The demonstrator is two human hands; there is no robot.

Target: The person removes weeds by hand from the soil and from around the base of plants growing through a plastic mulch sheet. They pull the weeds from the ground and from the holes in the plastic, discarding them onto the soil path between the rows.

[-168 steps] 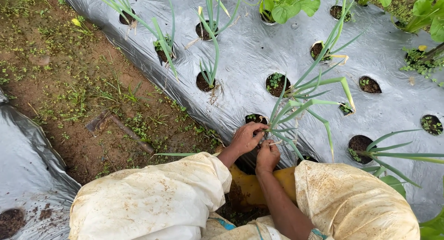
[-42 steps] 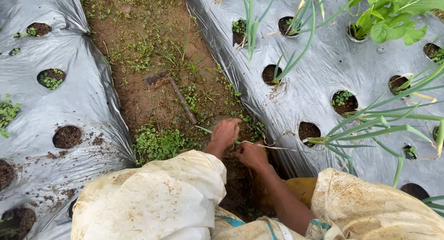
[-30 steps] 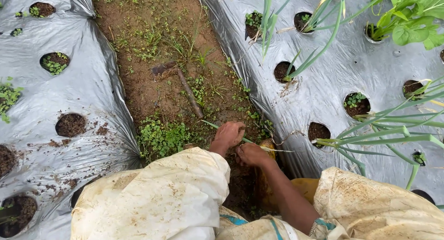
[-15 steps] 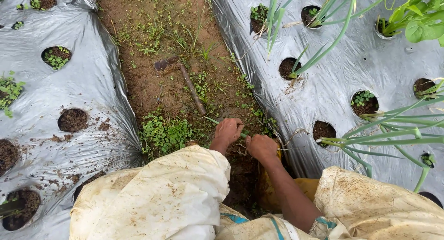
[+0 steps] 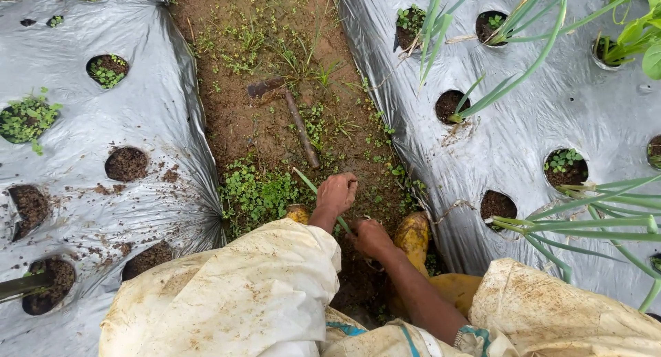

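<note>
My left hand [image 5: 337,192] is down in the dirt furrow between two plastic-covered beds, closed around a long green onion leaf [image 5: 307,183] that sticks out to its upper left. My right hand [image 5: 371,236] sits just below and to the right of it, fingers curled on the lower end of the same leaf near the soil. Both hands are muddy. Cream, soil-stained trouser knees [image 5: 227,295] fill the bottom of the view, and a yellow rubber boot [image 5: 413,234] shows right of my right hand.
Silver mulch sheets [image 5: 158,130] with round planting holes flank the furrow. Green onion plants [image 5: 585,212] grow from holes on the right bed. A small hoe with a wooden handle [image 5: 297,126] lies on the weedy soil ahead of my hands.
The view has swung left from the right bed to the furrow. Both hands carried the pulled leaf from the bed's edge down to the soil between my feet.
</note>
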